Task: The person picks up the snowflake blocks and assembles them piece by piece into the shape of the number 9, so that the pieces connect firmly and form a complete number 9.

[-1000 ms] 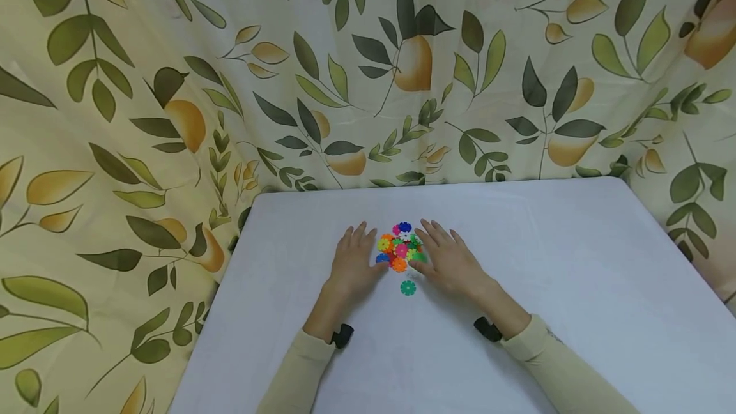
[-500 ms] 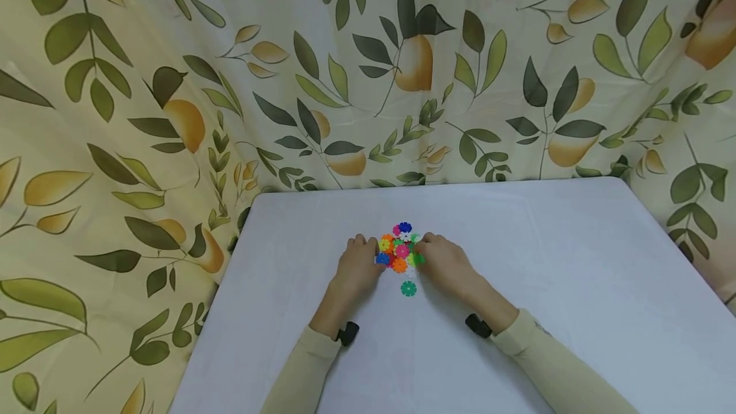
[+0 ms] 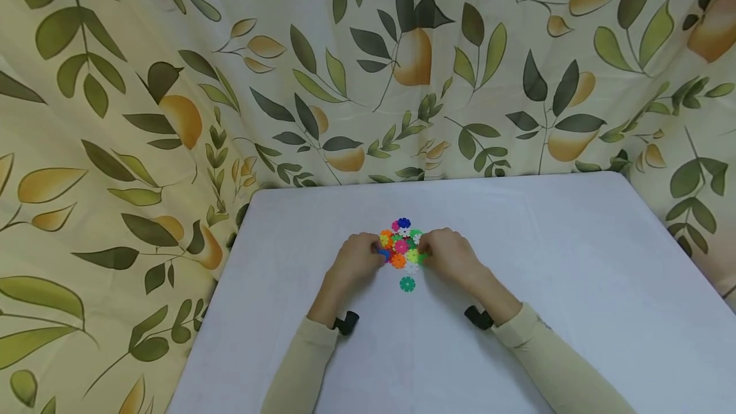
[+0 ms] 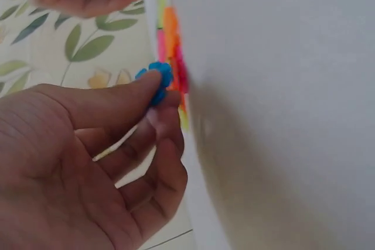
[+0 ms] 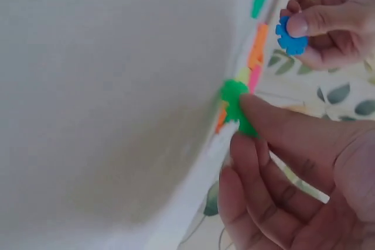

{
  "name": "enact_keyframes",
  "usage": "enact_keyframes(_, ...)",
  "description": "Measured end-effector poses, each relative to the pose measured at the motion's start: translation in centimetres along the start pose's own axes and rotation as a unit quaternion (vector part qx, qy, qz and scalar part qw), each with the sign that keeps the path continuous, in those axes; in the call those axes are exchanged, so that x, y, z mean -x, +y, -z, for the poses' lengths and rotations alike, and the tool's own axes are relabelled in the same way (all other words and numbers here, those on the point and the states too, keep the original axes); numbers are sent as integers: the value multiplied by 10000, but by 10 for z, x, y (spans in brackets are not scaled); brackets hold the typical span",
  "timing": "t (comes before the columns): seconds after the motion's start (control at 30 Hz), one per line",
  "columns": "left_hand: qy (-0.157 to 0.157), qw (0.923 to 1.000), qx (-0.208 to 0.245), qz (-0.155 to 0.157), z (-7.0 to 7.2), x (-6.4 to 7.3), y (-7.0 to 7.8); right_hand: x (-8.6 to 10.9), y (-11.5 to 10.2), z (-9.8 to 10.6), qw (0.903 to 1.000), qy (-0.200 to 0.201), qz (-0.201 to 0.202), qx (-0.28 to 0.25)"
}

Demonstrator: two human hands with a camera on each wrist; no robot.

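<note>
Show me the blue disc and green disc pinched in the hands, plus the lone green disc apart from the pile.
Blue disc [image 5: 291, 44]: right wrist view, uncovered face.
Pinched green disc [image 5: 233, 98]: right wrist view, uncovered upper part.
Lone green disc [image 3: 407, 284]: head view, centre of its face.

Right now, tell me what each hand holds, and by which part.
The left hand pinches a blue notched disc near its rim; the right hand pinches a green notched piece near one edge.
</note>
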State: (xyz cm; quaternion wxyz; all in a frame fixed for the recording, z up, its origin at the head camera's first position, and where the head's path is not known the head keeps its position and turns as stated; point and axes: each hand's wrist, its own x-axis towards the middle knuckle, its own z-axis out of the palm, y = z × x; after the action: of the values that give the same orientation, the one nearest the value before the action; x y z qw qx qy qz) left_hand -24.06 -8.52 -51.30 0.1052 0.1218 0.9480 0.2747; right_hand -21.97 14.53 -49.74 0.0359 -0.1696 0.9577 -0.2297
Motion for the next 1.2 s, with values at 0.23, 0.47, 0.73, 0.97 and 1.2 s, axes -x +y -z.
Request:
enact_keyframes(0.23,-270,9900,1342,-352,13,-5,-3,-1,6,11,9963,89,338,-779)
enact_keyframes(0.47,-655,9509,2998,-414,23,-11,-4,-4,0,18,9725,928,913,-1933)
enact_keyframes(0.73,-726,9141,3936,-645,34,-13,0,-5,-10,27,9436,1607,1075,-2687)
enact_keyframes(0.97,-796,8962,4297,-757,36,-10,3,-6,-12,24,9371,1728,1056,-2842)
enact_keyframes(1.2,-840,8815,4549,-944,38,-9,7,-10,-10,22,9330,1828,1167,-2871)
